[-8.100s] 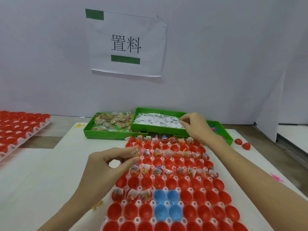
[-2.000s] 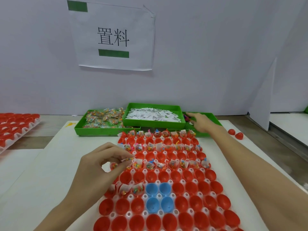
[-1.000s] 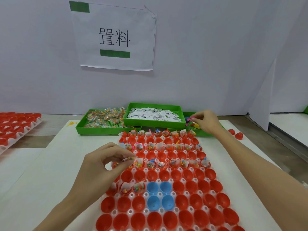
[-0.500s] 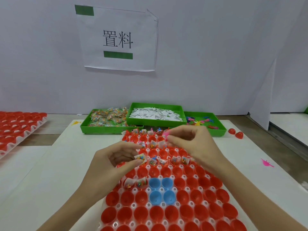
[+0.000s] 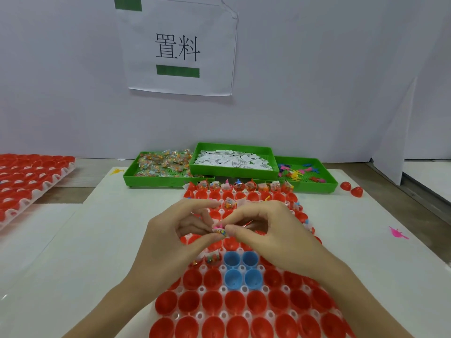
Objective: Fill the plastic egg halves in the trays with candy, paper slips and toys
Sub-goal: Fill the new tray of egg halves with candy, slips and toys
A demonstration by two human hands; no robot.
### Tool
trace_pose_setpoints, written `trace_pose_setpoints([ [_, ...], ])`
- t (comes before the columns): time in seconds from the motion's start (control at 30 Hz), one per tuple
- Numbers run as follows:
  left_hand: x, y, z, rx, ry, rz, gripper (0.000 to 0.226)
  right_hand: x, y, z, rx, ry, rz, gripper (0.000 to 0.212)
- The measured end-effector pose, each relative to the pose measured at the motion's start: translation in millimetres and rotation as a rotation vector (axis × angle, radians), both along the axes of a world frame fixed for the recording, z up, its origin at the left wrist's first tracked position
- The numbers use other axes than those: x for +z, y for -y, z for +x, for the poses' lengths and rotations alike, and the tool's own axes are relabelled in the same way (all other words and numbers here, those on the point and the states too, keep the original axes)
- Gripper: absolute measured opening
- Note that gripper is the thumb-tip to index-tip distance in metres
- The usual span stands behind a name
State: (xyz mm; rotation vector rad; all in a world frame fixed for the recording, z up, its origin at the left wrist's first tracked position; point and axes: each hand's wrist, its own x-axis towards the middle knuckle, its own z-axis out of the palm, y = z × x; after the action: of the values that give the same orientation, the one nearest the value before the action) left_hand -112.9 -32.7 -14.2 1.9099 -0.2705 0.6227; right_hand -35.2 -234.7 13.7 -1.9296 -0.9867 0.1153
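A white tray of red egg halves, with several blue ones, lies before me; the far rows hold candy and slips. My left hand pinches a small candy packet with a paper slip above the tray's middle. My right hand meets it fingertip to fingertip and pinches a small pink toy against the packet. Three green bins stand behind: candy packets, paper slips, plastic toys.
A second tray of red halves sits at the far left. Two loose red halves lie right of the bins, and a pink toy lies on the white mat. A wall with a paper sign closes the back.
My right hand came back from the toy bin with a pink toy and now meets my left hand over the tray. The left hand kept its packet and slip.
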Motion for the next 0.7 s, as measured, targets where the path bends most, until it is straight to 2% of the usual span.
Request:
trace_pose_setpoints([
  [0.2, -2, 3, -3, -0.022, 0.053, 0.084, 0.049, 3, 10, 2, 0.023, -0.115, 0.016, 0.012],
  [0.37, -3, 3, -2, -0.074, 0.014, 0.126, 0.029, -1, 14, 3, -0.037, -0.194, -0.041, 0.008],
  [0.47, -4, 4, -2, -0.025, 0.055, 0.269, 0.022, -5, 12, 0, -0.055, -0.179, -0.129, 0.007],
  [0.57, -6, 6, -2, 0.026, 0.047, 0.367, 0.024, -9, 9, -3, -0.069, -0.141, -0.182, 0.007],
  [0.7, -7, 10, -2, 0.079, 0.051, 0.473, 0.027, -14, 4, -8, -0.135, -0.014, -0.272, 0.02],
])
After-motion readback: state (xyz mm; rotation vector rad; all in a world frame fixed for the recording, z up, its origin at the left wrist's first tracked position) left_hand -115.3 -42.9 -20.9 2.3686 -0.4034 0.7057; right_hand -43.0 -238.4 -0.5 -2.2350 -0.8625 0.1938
